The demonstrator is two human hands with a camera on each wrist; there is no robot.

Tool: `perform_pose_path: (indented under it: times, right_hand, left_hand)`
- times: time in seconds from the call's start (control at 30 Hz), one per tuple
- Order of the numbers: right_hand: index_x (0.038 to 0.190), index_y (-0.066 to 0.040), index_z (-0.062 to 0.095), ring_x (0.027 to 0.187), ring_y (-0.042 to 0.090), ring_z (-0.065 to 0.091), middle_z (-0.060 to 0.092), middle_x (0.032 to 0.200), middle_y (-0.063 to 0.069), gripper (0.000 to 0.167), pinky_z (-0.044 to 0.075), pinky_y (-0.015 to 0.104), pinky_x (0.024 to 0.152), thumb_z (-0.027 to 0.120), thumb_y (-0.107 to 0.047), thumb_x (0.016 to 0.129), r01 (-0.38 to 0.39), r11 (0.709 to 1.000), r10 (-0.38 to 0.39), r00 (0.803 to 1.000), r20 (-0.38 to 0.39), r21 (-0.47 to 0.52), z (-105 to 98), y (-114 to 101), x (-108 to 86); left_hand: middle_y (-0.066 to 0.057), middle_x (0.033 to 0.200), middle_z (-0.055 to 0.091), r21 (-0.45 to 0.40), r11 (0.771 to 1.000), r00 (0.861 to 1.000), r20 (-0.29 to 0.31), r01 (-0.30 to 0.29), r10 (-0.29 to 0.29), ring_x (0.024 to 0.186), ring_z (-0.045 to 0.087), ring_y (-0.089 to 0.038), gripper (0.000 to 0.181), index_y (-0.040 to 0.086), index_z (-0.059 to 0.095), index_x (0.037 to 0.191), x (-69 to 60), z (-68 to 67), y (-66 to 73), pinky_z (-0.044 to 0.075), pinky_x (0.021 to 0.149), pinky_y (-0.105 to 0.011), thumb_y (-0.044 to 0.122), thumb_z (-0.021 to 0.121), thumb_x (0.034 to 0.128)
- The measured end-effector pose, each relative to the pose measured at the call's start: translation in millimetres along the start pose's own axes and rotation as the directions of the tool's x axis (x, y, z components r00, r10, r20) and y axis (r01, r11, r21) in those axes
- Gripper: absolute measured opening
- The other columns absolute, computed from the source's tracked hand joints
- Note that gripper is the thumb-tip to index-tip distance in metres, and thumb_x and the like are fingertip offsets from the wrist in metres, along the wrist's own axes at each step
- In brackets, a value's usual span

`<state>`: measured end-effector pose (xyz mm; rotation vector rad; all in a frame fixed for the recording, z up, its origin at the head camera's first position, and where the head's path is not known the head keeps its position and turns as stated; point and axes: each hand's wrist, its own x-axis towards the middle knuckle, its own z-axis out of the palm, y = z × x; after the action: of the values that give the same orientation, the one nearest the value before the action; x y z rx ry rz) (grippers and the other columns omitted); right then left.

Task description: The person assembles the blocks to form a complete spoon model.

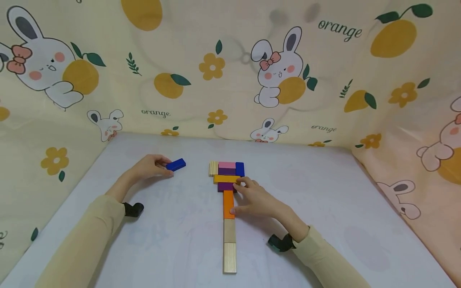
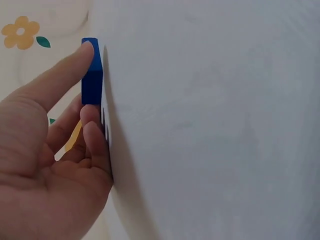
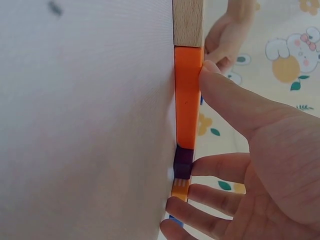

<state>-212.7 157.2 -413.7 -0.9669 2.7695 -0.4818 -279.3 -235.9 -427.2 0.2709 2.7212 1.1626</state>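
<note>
At the left, my left hand pinches a blue wooden block between thumb and fingers, close to the tabletop. My right hand lies along the right side of a flat block figure, its fingers extended. Its thumb touches the orange block, and its fingertips meet the purple block and yellow block. Above those sit another purple block, a pink block, a plain wood block and an upright blue block.
Below the orange block, two plain wood blocks continue the column toward me. The white tabletop extends on both sides. A patterned cloth with rabbits and oranges hangs behind and beside it.
</note>
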Motion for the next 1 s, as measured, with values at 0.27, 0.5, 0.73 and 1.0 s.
perform_pose_path:
  times: [0.27, 0.5, 0.73, 1.0]
  right_hand:
    - [0.146, -0.005, 0.046, 0.133, 0.035, 0.036, 0.035, 0.150, 0.014, 0.086, 0.037, 0.051, 0.105, 0.073, -0.055, 0.083, -0.009, 1.000, 0.009, 1.000, 0.000, -0.017, 2.1, 0.4, 0.8]
    - [0.146, -0.004, 0.046, 0.133, 0.036, 0.036, 0.036, 0.150, 0.015, 0.085, 0.036, 0.051, 0.106, 0.074, -0.054, 0.083, 0.003, 1.000, -0.003, 1.000, -0.003, -0.006, 0.2, 1.3, -1.2]
    - [0.145, -0.004, 0.047, 0.133, 0.035, 0.036, 0.036, 0.150, 0.014, 0.084, 0.037, 0.051, 0.105, 0.074, -0.053, 0.083, -0.013, 1.000, 0.012, 1.000, -0.010, -0.007, -3.3, 0.3, -1.5]
    - [0.145, -0.003, 0.047, 0.133, 0.036, 0.036, 0.036, 0.150, 0.015, 0.085, 0.037, 0.052, 0.105, 0.074, -0.054, 0.083, -0.009, 1.000, 0.009, 1.000, -0.004, 0.010, 0.7, 2.1, -1.2]
  left_hand:
    - [-0.013, 0.111, 0.062, 0.004, 1.000, 1.000, -0.020, 0.002, -0.002, 0.100, 0.055, -0.027, 0.055, 0.000, 0.061, 0.126, -0.2, 0.8, -2.2, 0.043, 0.089, -0.041, 0.034, 0.077, 0.0864]
    - [-0.012, 0.111, 0.062, -0.004, 1.000, 1.000, -0.026, -0.008, 0.008, 0.100, 0.054, -0.026, 0.051, 0.001, 0.062, 0.125, 1.9, 1.2, -3.5, 0.042, 0.090, -0.040, 0.031, 0.077, 0.0866]
    - [-0.013, 0.110, 0.062, 0.001, 1.000, 0.999, -0.044, -0.024, 0.024, 0.099, 0.054, -0.027, 0.050, 0.001, 0.063, 0.124, 4.1, 2.5, -1.3, 0.042, 0.090, -0.041, 0.030, 0.077, 0.0867]
    - [-0.011, 0.106, 0.062, 0.016, 1.000, 0.998, -0.061, 0.002, -0.001, 0.096, 0.053, -0.026, 0.050, 0.001, 0.064, 0.123, 3.5, 5.9, -1.2, 0.043, 0.085, -0.039, 0.032, 0.078, 0.0860]
